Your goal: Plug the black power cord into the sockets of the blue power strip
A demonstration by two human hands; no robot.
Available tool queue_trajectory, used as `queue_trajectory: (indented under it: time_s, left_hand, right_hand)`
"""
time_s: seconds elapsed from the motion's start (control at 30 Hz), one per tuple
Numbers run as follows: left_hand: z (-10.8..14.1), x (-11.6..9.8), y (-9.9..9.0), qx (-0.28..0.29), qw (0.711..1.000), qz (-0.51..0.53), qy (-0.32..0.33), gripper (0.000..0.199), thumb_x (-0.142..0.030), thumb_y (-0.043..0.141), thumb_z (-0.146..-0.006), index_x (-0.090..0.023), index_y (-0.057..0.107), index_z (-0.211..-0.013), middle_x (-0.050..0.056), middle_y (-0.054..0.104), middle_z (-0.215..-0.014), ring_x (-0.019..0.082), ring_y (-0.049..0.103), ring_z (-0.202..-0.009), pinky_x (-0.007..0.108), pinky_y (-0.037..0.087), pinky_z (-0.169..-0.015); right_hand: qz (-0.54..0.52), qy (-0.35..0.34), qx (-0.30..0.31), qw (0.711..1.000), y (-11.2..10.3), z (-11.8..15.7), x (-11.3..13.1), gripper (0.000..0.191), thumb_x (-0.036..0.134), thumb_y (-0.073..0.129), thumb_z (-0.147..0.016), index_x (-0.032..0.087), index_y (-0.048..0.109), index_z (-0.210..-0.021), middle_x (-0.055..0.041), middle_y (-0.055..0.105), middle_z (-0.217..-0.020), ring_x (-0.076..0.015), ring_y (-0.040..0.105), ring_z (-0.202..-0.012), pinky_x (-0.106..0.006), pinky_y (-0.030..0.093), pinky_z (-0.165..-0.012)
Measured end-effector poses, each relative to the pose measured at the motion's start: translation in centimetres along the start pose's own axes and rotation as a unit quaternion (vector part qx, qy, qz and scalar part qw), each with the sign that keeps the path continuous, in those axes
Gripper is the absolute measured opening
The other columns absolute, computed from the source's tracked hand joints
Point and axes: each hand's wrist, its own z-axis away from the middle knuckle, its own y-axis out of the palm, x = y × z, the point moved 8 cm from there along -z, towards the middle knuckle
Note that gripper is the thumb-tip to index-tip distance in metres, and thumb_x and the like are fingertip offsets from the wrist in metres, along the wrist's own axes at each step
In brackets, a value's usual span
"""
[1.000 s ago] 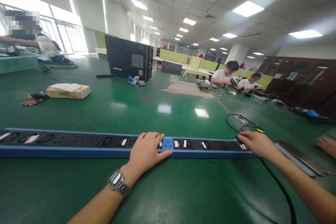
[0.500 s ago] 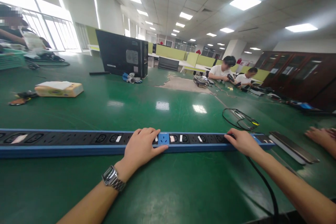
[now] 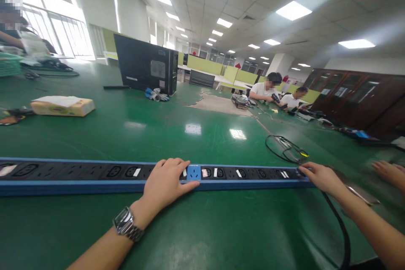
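A long blue power strip with black sockets lies across the green table in front of me. My left hand rests over its middle, fingers across the far side and thumb along the near side, beside a bright blue socket. Near the strip's right end, my right hand is closed in a pinch on the end of a black cable, at the sockets. The fingers mostly cover that plug end. The cable trails from under this hand down to the table's near edge.
A coiled black cable lies beyond the strip. Farther back are a computer tower, gloves and a tissue pack. Another person's hand is at the right edge. Two people sit across the table.
My right hand has moved right along the strip to near its end, and the black cable has moved with it. My left hand stays on the strip. The view has shifted slightly.
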Motion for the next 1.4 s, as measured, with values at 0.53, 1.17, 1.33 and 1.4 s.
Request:
queue_trajectory:
  time_s: [0.53, 1.17, 1.33, 1.4]
  left_hand:
    - [0.1, -0.1, 0.0, -0.009, 1.0, -0.002, 0.006, 0.061, -0.066, 0.054, -0.079, -0.021, 0.062, -0.119, 0.009, 0.066, -0.115, 0.028, 0.058, -0.106, 0.047, 0.04, -0.096]
    - [-0.2, 0.5, 0.0, 0.0, 1.0, 0.006, -0.008, 0.063, -0.067, 0.056, -0.077, -0.022, 0.063, -0.12, 0.008, 0.066, -0.115, 0.029, 0.059, -0.107, 0.046, 0.041, -0.097]
    - [-0.3, 1.0, 0.7, 0.036, 0.999, 0.005, -0.027, 0.068, -0.073, 0.055, -0.073, -0.025, 0.064, -0.12, 0.008, 0.066, -0.117, 0.03, 0.059, -0.107, 0.048, 0.041, -0.096]
    - [-0.3, 1.0, 0.8, 0.048, 0.999, 0.004, -0.024, 0.07, -0.074, 0.055, -0.072, -0.026, 0.063, -0.121, 0.007, 0.066, -0.117, 0.03, 0.059, -0.106, 0.047, 0.042, -0.095]
  right_hand:
    - [-0.018, -0.044, 0.027, 0.998, 2.1, -0.5, -1.3, 0.043, 0.058, 0.043, -0.081, 0.023, 0.066, -0.089, -0.0037, 0.07, -0.071, -0.0243, 0.065, -0.067, -0.031, 0.046, -0.061]
    - [-0.057, -0.059, 0.006, 0.997, 2.0, 0.9, 1.5, 0.034, 0.053, 0.042, -0.086, 0.027, 0.062, -0.091, -0.002, 0.072, -0.08, -0.0242, 0.067, -0.076, -0.033, 0.048, -0.069]
    - [-0.078, 0.006, -0.056, 0.995, 1.2, 2.3, -1.5, 0.045, 0.059, 0.043, -0.083, 0.024, 0.067, -0.097, -0.0045, 0.073, -0.09, -0.0243, 0.067, -0.079, -0.033, 0.049, -0.07]
    - [-0.075, 0.051, -0.088, 0.992, 0.6, 2.5, -3.4, 0.049, 0.061, 0.041, -0.082, 0.022, 0.068, -0.097, -0.0056, 0.073, -0.081, -0.0249, 0.067, -0.073, -0.033, 0.049, -0.064]
